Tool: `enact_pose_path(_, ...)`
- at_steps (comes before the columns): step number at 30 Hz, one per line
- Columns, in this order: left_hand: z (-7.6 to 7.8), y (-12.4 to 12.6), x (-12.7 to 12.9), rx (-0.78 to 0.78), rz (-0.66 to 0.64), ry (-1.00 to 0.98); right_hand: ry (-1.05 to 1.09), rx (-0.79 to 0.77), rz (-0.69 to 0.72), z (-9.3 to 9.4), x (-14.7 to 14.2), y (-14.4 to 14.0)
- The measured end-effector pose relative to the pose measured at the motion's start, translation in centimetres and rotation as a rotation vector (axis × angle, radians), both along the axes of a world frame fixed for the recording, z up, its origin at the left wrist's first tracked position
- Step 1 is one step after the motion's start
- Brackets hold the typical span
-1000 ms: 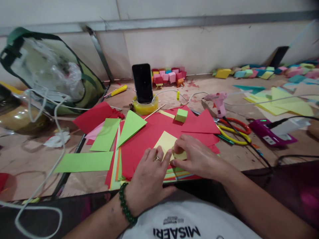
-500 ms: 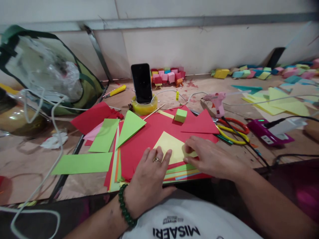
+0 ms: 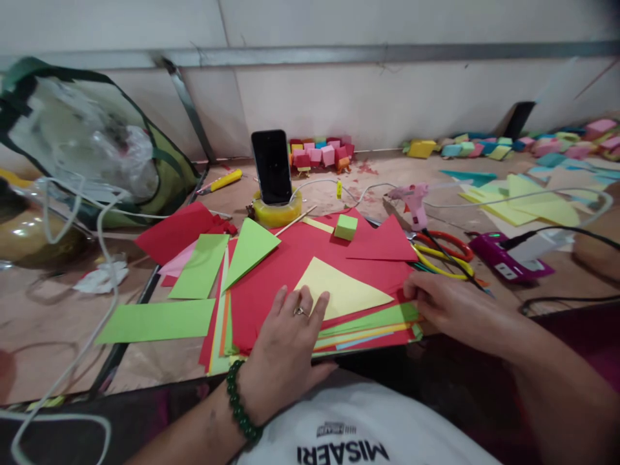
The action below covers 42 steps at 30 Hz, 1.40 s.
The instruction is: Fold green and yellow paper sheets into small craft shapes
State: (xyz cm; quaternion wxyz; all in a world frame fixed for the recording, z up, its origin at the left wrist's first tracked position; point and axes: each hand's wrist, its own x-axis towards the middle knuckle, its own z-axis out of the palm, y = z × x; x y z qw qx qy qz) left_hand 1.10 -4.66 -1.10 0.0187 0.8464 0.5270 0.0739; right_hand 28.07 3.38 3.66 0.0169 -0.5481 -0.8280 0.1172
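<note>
Head view. Against the frame half a second earlier, noted: right hand shifted rightward, off the yellow paper, leaving its right point uncovered. Fingers curled narrow; unable to tell whether gripping anything. Unchanged: left hand, fingertips slightly spread on the paper's left side. Located between both hands, on the red sheet. Edges: bench front just below right hand; scissors just beyond. Open room: bare bench right of right hand; red surface beyond left fingertips.

The pale yellow paper lies flat on red paper, tapering rightward.
</note>
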Motion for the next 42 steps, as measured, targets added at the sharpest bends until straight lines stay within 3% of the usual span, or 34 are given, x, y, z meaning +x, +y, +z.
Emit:
enact_pose_path(4, 0.0, -0.1, 0.0, 0.014, 0.007, 0.016, 0.153, 0.288, 0.27, 0.0, -2.0, -1.8)
enact_pose_path(7, 0.1, -0.1, 0.1, 0.026, 0.008, 0.034, 0.199, 0.386, 0.512, -1.5, -5.1, -3.3)
enact_pose_path(9, 0.1, -0.1, 0.1, 0.031, 0.008, 0.043, 0.193, 0.422, 0.57, -2.9, -6.2, -4.0)
enact_pose_path(13, 0.2, -0.2, 0.1, 0.038, 0.014, 0.049, 0.101, 0.467, 0.468, -4.6, -4.9, -4.4)
enact_pose_path(19, 0.3, -0.3, 0.1, 0.047, 0.019, 0.053, 0.012, 0.491, 0.216, -5.1, 0.0, -4.6)
enact_pose_path(22, 0.2, -0.3, 0.1, 0.057, 0.022, 0.056, -0.005, 0.495, 0.118, -4.3, 1.1, -4.7)
enact_pose_path(25, 0.2, -0.3, 0.1, 0.068, 0.018, 0.049, 0.054, 0.511, 0.075, -2.4, 0.4, -4.8)
enact_pose_path(27, 0.3, -0.3, 0.2, 0.078, 0.017, 0.047, 0.175, 0.567, 0.181, -1.5, -1.2, -4.7)
enact_pose_path(29, 0.4, -0.3, 0.4, 0.083, 0.018, 0.041, 0.282, 0.569, 0.401, -1.5, -3.4, -4.5)
enact_pose_path(32, 0.5, -0.5, 0.7, 0.064, -0.004, 0.019, 0.29, 0.423, 0.58, -2.8, -6.2, -4.1)
enact_pose_path(36, 0.2, -1.4, 0.4, 0.049, -0.046, 0.013, 0.227, 0.384, 0.579, -4.2, -7.1, -3.8)
enact_pose_path(42, -0.2, -3.9, -2.4, 0.143, 0.06, 0.015, 0.231, 0.441, 0.597, -3.8, -6.5, -3.6)
